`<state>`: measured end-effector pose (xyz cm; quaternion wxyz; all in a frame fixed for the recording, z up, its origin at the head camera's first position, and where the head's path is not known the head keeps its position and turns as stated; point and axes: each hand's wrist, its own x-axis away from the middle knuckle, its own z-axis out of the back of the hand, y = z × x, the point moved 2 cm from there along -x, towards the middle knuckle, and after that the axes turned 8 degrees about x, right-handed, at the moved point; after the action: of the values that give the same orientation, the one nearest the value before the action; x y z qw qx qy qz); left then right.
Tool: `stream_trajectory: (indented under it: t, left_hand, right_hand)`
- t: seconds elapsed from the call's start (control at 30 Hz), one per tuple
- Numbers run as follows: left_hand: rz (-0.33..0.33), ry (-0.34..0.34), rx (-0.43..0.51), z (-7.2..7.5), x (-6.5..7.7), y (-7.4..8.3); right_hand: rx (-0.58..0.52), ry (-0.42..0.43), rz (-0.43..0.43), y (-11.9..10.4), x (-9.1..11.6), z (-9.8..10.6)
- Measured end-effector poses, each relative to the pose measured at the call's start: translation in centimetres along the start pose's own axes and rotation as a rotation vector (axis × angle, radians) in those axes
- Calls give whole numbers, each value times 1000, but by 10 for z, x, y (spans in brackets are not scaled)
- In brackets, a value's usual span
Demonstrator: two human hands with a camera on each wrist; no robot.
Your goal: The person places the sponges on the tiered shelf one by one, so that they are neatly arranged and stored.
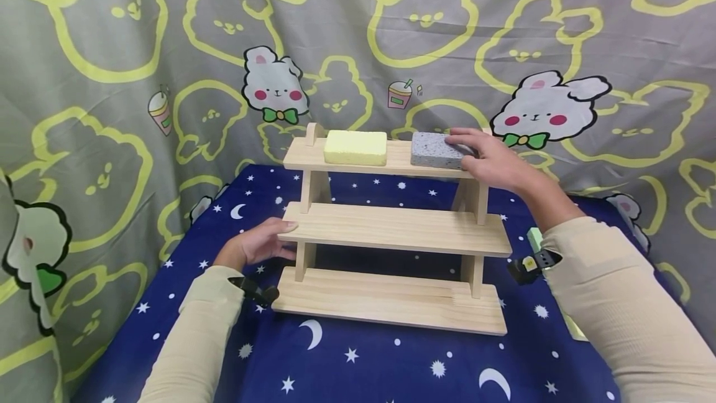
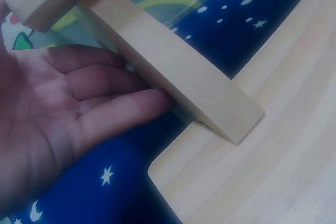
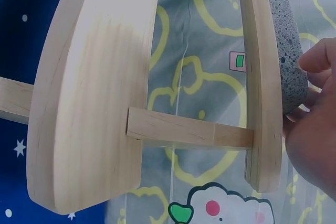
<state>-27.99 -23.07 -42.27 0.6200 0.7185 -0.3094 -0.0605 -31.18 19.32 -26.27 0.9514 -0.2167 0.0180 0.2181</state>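
Note:
A three-tier wooden display shelf [image 1: 391,227] stands on the blue cloth. My left hand [image 1: 260,242] grips the left end of its middle board, thumb above and fingers below. In the left wrist view those fingers [image 2: 121,106] lie against the upright post [image 2: 178,66]. On the top board rests a grey speckled sponge [image 1: 431,149], held at its right end by my right hand [image 1: 495,155]. The right wrist view shows the grey sponge [image 3: 286,45] between thumb and fingers, partly hidden by the hand. A yellow sponge [image 1: 355,148] lies farther left on the same board.
A small rounded wooden piece [image 1: 311,134] sticks up at the top board's left end. Right of the shelf, a pale green block [image 1: 535,239] lies partly behind my right sleeve. The starry cloth [image 1: 335,372] covers the table; a rabbit-patterned curtain [image 1: 347,30] hangs behind.

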Motion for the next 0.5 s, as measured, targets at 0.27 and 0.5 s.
stream_trajectory:
  t: [0.27,0.5]
  left_hand:
    - [3,-3,-6,0,-1,0]
    - [-5,-16,-10,0,0,0]
  right_hand:
    - [-13,16,20,4,0,-2]
    - [1,31,11,5,-1,-4]
